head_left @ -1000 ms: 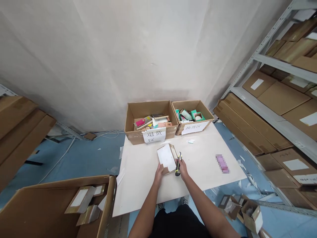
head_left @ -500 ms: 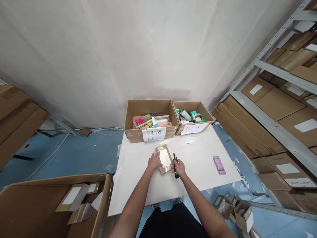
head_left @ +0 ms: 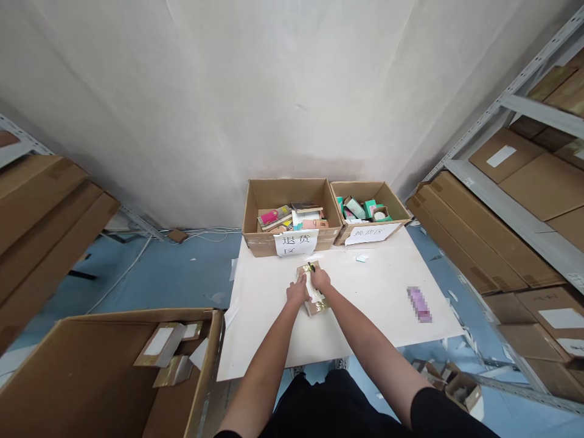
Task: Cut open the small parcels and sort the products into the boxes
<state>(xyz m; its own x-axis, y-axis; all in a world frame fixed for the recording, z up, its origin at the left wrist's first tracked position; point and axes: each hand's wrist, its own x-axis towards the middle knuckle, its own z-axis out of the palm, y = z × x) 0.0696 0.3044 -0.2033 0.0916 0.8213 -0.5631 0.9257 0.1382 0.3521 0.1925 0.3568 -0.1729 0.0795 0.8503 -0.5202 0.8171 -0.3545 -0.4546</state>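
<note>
A small taped cardboard box [head_left: 314, 307] with a white label on top lies on the white table [head_left: 264, 328] in front of me. My left hand [head_left: 298, 291] grips it along its left side, with the fingers on its upper face. My right hand [head_left: 321, 278] is closed around a black and yellow utility knife [head_left: 311, 266], over the far part of the box. Most of the knife is hidden by the fingers, and I cannot tell whether its blade touches the tape.
Two open cartons, a larger [head_left: 292, 243] and a smaller [head_left: 371, 234], with paper signs and packages inside, stand at the table's back. A pixelated purple item [head_left: 418, 304] lies on the right. A big carton [head_left: 137, 315] stands left; shelving [head_left: 515, 194] with boxes lines the right.
My right hand has moved the utility knife from the box's right side to its far end. The box has turned slightly and my left hand stays on it. The view has shifted left.
</note>
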